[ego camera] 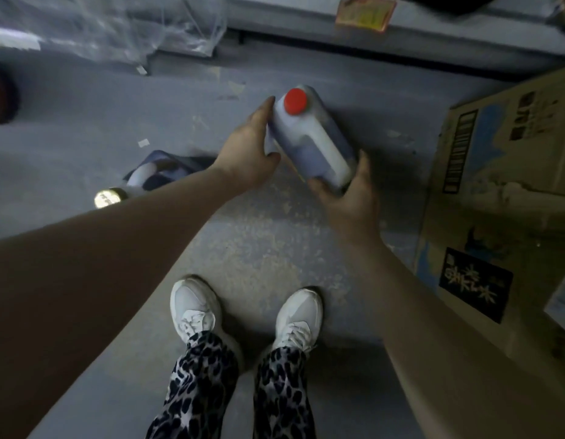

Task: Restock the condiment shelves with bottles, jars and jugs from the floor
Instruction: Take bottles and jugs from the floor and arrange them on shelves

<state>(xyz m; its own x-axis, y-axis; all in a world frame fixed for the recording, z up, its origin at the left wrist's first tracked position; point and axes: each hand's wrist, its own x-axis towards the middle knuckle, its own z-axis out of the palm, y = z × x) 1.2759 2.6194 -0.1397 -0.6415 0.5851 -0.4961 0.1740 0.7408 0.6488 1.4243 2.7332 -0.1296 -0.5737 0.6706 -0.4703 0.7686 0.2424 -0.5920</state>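
Observation:
A plastic jug with a red cap and dark liquid inside is held between both hands above the grey floor, seen from above. My left hand grips its left side, thumb curled under the front and fingers along the far side. My right hand cups the jug's near end, with thumb and fingers wrapped round its corners. The bottom shelf edge runs across the top of the view, with a yellow price tag on it.
A large cardboard box stands on the floor to the right. To the left lie a bottle with a gold cap, a dark bag and crumpled clear plastic wrap. My white shoes stand on the floor below.

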